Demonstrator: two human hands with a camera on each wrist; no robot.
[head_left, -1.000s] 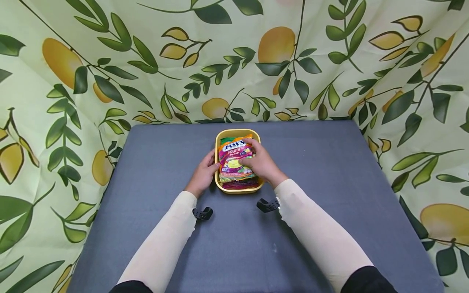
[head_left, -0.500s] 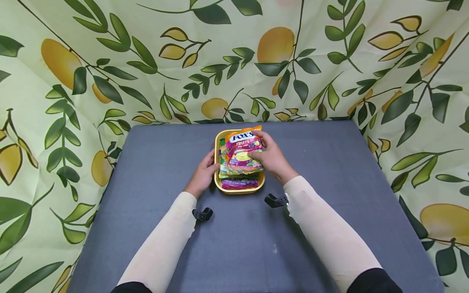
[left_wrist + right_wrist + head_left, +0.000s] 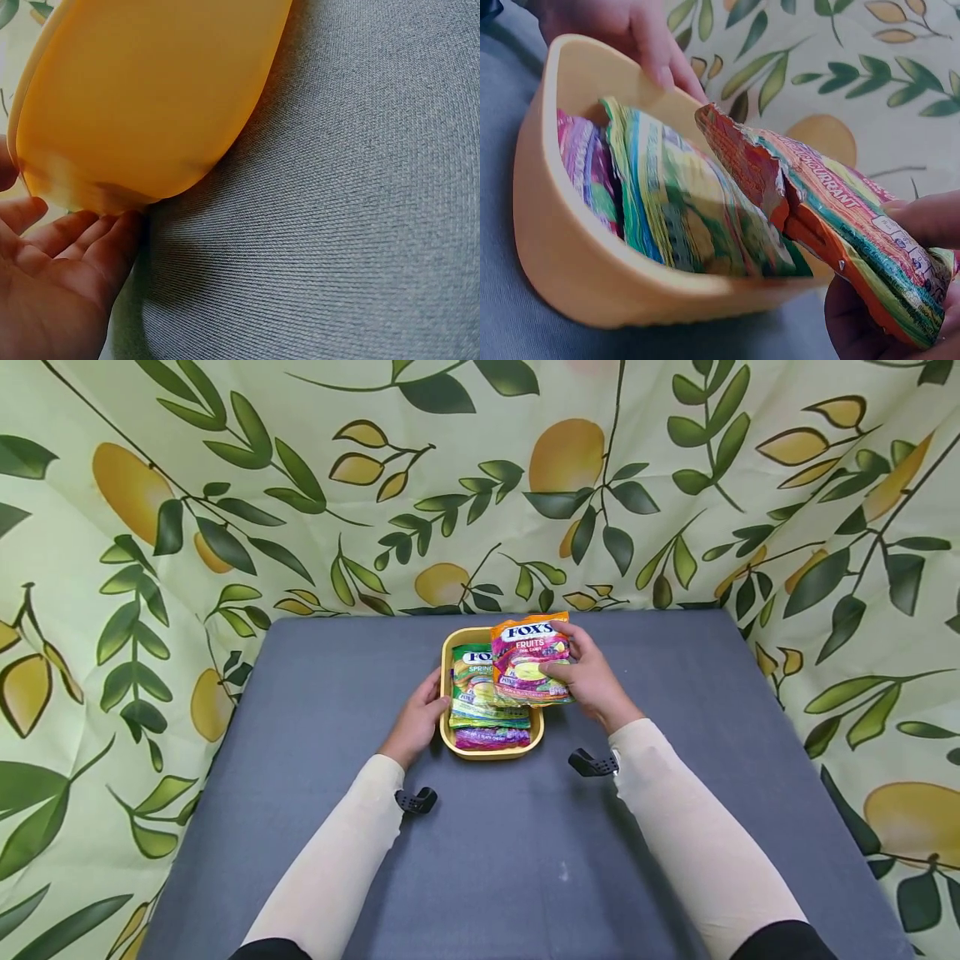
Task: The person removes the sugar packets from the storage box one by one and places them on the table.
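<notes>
My right hand (image 3: 596, 681) grips an orange and magenta bag of Fox's fruit candy (image 3: 530, 652), thumb on its front. The bag is raised over the right rim of a yellow plastic bin (image 3: 491, 756). In the right wrist view, its crimped end (image 3: 742, 161) points at the bin. My left hand (image 3: 412, 722) holds the bin's left side, with the thumb at the rim and fingers against the outer wall (image 3: 150, 97). Inside the bin lie a green Fox's candy bag (image 3: 471, 697) and, nearer me, a purple bag (image 3: 491, 739). The left part of the held bag covers some of the green one.
The bin stands near the far edge of a grey-blue cloth-covered table (image 3: 487, 860). A leaf-and-fruit patterned curtain (image 3: 450, 485) hangs behind and at both sides. A black wrist strap piece (image 3: 592, 763) juts from each sleeve.
My right hand has lifted the orange and magenta candy bag from the bin and moved it rightward, uncovering the green bag. The left hand has stayed at the bin's side.
</notes>
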